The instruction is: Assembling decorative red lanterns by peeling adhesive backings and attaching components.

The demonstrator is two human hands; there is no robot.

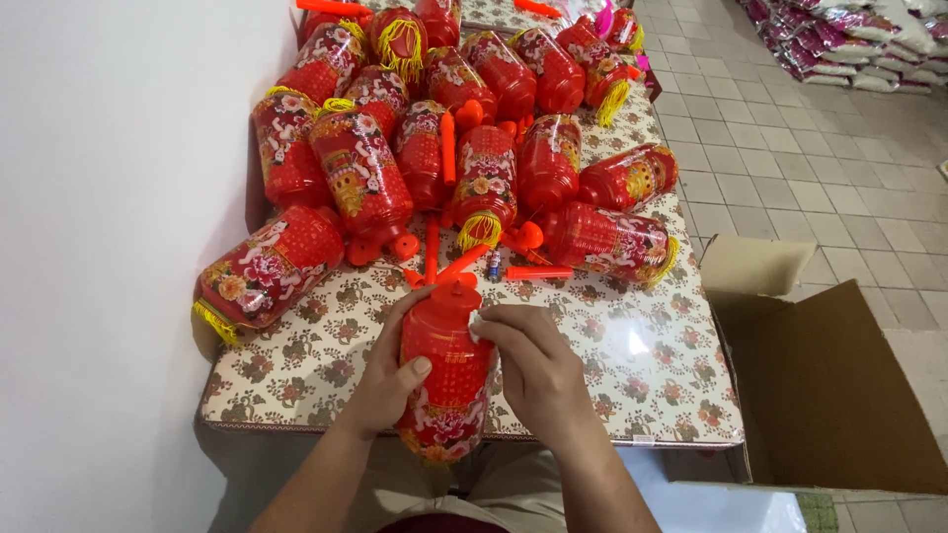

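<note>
Both hands hold one red lantern (446, 370) at the near tabletop (632, 365) edge: left hand (390, 380) wrapped around its side, right hand (528, 365) pinching near its top, perhaps on a white scrap. Beyond, a lantern pile (464, 128) and orange sticks (494, 262) crowd the far side; an open carton (829, 395) stands right.

Person, own view: two bare forearms, no sleeves showing; left hand (387, 380), right hand (533, 370), no rings; khaki trousers (513, 494).
</note>
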